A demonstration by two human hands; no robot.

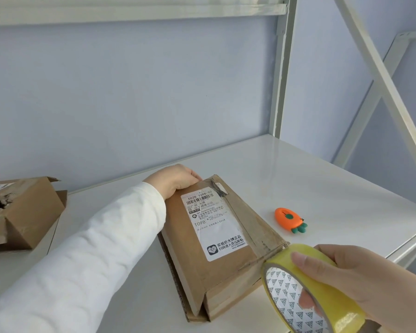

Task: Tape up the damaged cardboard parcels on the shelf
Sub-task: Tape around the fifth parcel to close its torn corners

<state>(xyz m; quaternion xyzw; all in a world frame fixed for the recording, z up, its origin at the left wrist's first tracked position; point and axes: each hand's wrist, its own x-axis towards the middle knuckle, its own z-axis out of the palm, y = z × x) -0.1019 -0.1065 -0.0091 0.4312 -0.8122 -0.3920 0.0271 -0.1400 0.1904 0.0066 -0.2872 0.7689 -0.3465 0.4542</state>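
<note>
Our left hand [175, 181] gripped the far edge of the parcel [216, 236], which lay mid-shelf [322, 188]. Right hand [360, 280]: fingers clamped round the tape roll [305, 292] at the parcel's near right corner. Risk, we judged: if the parcel slid, tape could wrinkle or miss the seam.

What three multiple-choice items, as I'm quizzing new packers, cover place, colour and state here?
1. Where is the orange cutter? A) on the nearer box B) on the shelf, right of the nearer box C) inside the tape roll
2. What colour is the tape roll? A) yellow B) blue C) black
3. What does the right hand do? A) lies flat B) holds the cutter C) holds the tape roll
B: the cutter lies on the shelf beside the nearer box. A: its band is yellow. C: it curls round the roll.
</note>
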